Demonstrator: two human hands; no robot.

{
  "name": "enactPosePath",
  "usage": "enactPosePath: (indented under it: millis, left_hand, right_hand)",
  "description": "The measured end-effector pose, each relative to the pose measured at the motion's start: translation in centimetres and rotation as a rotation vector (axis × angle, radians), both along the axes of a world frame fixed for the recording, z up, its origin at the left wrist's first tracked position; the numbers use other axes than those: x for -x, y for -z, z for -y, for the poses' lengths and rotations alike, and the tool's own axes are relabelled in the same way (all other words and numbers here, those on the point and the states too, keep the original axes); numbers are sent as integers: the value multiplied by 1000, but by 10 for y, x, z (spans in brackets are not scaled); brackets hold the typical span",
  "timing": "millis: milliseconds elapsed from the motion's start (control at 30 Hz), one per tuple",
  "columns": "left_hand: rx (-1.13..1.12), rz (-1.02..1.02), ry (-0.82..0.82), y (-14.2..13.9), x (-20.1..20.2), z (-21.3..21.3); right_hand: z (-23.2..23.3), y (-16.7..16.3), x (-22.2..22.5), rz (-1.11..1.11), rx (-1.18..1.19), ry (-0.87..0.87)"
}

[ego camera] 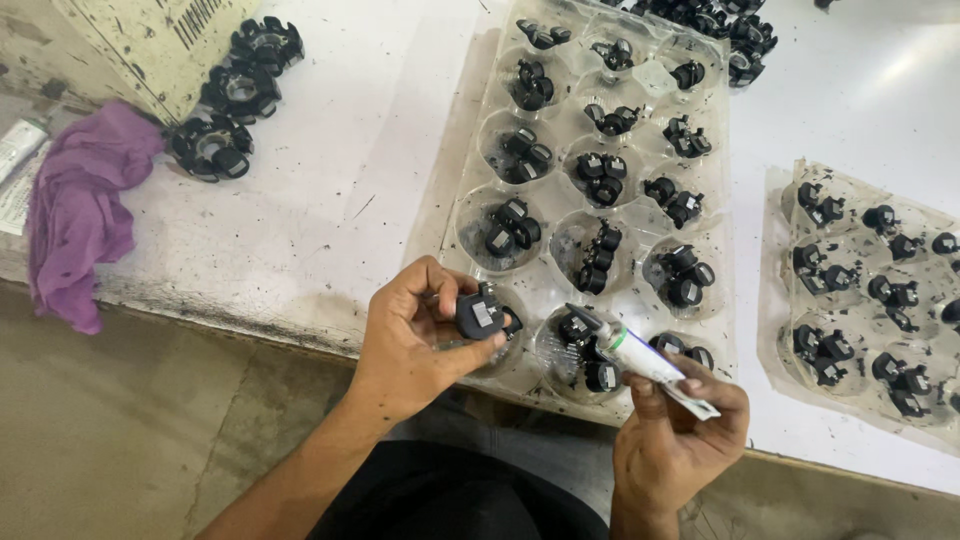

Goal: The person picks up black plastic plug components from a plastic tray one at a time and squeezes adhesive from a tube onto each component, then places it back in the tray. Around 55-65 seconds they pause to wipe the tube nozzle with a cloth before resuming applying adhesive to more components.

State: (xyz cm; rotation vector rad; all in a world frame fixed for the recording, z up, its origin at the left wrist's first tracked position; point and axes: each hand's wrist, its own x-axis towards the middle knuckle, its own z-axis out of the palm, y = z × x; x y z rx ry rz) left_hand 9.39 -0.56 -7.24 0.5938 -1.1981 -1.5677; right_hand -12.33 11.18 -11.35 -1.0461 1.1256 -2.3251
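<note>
My left hand (415, 335) grips a small black plastic part (482, 314) with a pale label, held just over the near edge of a clear blister tray (470, 130). My right hand (675, 435) holds a small white tube (630, 345) with a green band, its nozzle pointing up-left toward the part but apart from it. The tray's round pockets hold several similar black parts (512, 226).
A second clear tray (790, 300) with black parts lies at the right. Black ring-shaped parts (212, 148) sit at the back left beside a pale box (150, 40). A purple rag (80, 205) hangs over the white table's left edge. More black parts (735, 35) lie far back.
</note>
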Motion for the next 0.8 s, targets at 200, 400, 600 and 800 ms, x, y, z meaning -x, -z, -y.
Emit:
enactPosePath:
  millis: [200, 400, 600, 800]
  left_hand:
    - [-68, 114, 20, -4, 7, -3]
    - [40, 90, 39, 0, 12, -6]
    - [-4, 100, 17, 2, 12, -8]
    - [-33, 120, 20, 3, 13, -8]
  right_hand:
    - [-12, -7, -10, -470, -77, 228]
    - [-11, -19, -16, -631, -99, 222]
    - [-7, -26, -25, -686, -102, 234]
    - [-4, -31, -19, -876, -102, 209]
